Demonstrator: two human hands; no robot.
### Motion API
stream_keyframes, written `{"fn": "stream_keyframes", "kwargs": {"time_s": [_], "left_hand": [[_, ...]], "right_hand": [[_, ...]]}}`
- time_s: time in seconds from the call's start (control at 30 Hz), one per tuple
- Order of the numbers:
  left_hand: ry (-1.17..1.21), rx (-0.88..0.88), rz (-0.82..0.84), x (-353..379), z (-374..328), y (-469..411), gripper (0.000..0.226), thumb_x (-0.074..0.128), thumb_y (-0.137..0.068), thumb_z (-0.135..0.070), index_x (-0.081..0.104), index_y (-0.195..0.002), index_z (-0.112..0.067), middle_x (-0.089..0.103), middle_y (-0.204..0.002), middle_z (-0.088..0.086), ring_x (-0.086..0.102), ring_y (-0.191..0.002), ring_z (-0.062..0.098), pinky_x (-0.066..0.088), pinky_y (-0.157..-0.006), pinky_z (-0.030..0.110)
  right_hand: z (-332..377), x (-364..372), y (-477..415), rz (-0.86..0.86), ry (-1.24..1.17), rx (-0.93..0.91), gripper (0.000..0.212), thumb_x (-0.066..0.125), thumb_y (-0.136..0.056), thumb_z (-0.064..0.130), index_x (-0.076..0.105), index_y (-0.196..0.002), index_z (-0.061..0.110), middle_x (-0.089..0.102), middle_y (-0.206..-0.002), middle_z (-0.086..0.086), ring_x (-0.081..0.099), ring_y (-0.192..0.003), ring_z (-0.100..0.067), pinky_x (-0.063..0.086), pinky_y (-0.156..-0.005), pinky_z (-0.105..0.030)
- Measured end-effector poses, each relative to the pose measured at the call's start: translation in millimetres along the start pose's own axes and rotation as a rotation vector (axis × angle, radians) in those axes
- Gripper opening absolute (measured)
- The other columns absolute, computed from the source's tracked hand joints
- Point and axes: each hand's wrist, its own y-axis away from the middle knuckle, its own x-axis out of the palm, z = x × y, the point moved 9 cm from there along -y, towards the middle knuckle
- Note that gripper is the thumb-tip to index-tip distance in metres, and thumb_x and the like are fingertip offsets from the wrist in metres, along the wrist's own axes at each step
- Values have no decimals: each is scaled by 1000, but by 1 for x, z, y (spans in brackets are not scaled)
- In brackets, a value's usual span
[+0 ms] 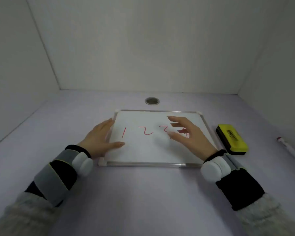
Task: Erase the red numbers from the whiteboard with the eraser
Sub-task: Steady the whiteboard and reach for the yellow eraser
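Two open hands [99,137] [189,135], whiteboard [143,154], eraser [232,139] untouched

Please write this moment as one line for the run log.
left hand: flat on white framed whiteboard edge | right hand: open, empty, over board | yellow-and-black eraser: untouched, right of board | red numbers: unerased

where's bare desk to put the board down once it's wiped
Bare desk: the wide strip in front of the whiteboard between the forearms, and left of the left hand. Crowded on the right: eraser beside the board, marker beyond it.
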Motion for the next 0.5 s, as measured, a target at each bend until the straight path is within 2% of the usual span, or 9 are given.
{"fn": "stream_keyframes", "kwargs": {"time_s": [0.1, 0.2, 0.3, 0.37, 0.43, 0.5], "left_hand": [[-88, -26, 52, 9, 12, -1, 93, 51, -76, -61, 5, -146, -20, 1, -158, -4, 4, -144, 13, 5, -118, 32], [-145, -25, 95, 20, 16, -1, 89, 40, -78, -64, 0, -145, -22, -4, -158, -6, 1, -144, 10, 1, -118, 34], [-190, -7, 74, 21, 17, -2, 85, 39, -81, -63, -1, -145, -24, -4, -158, -7, 0, -144, 8, -2, -118, 33], [-198, -6, 69, 22, 18, -1, 85, 37, -80, -64, -2, -145, -25, -4, -157, -8, 0, -144, 8, -2, -118, 32], [-211, -8, 76, 22, 18, -1, 85, 36, -80, -64, -3, -145, -25, -5, -157, -8, 0, -144, 7, -3, -118, 32], [-219, -12, 77, 22, 17, -2, 87, 35, -78, -66, -4, -145, -25, -5, -157, -7, 0, -144, 7, -3, -118, 32]], "right_hand": [[-4, 5, -5, 13, -9, 35, 42, 62, -79, 36, 49, -118, 38, 52, -123, 15, 49, -107, 10, 40, -88, -14], [-13, 13, -7, 29, 6, 59, 41, 62, -79, 37, 49, -119, 38, 53, -123, 13, 49, -109, 6, 38, -89, -14], [-24, 6, -10, -5, 54, 68, 40, 63, -79, 35, 49, -117, 37, 51, -119, 14, 49, -109, 1, 34, -88, -14], [-36, -8, -11, -56, 139, 111, 41, 62, -80, 32, 50, -119, 31, 50, -121, 10, 47, -114, -10, 34, -94, -23], [-52, -29, -11, -128, 295, 183, 41, 61, -81, 31, 50, -120, 23, 50, -128, 0, 44, -120, -21, 34, -102, -37], [-65, -54, -7, -202, 483, 262, 42, 59, -82, 30, 50, -121, 19, 50, -132, -9, 41, -122, -30, 30, -102, -45]]}}
